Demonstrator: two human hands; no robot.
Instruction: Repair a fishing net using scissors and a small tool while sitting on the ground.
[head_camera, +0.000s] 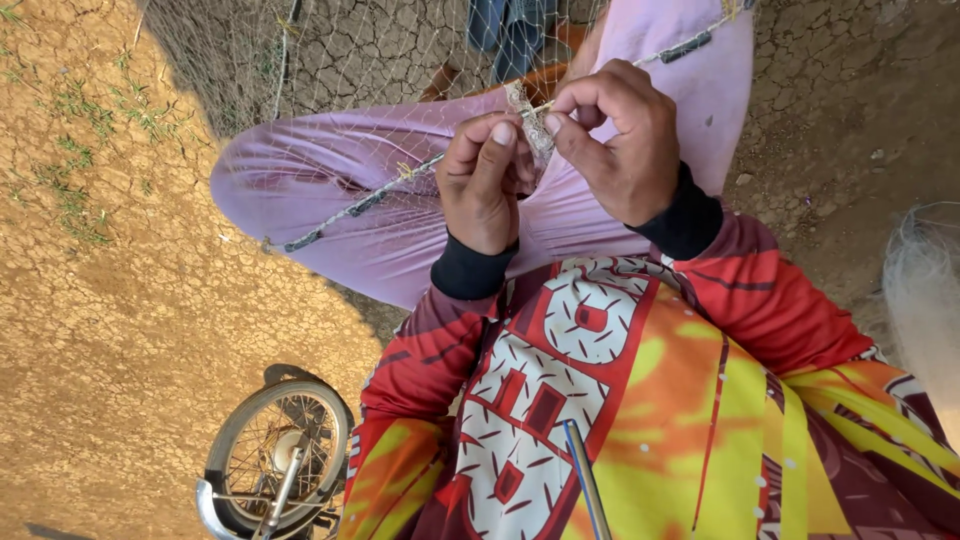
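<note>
My left hand (483, 185) and right hand (618, 140) sit close together over my lap, both pinched shut on the fishing net (300, 90). A frayed knot of mesh (530, 118) sits between my fingertips, right thumb and forefinger clamped on it, left thumb pressed just beside. The weighted edge rope (360, 203) runs out left of my fingers across my purple trousers (300, 175) (bike wheel (278, 455) well below my wrists).
</note>
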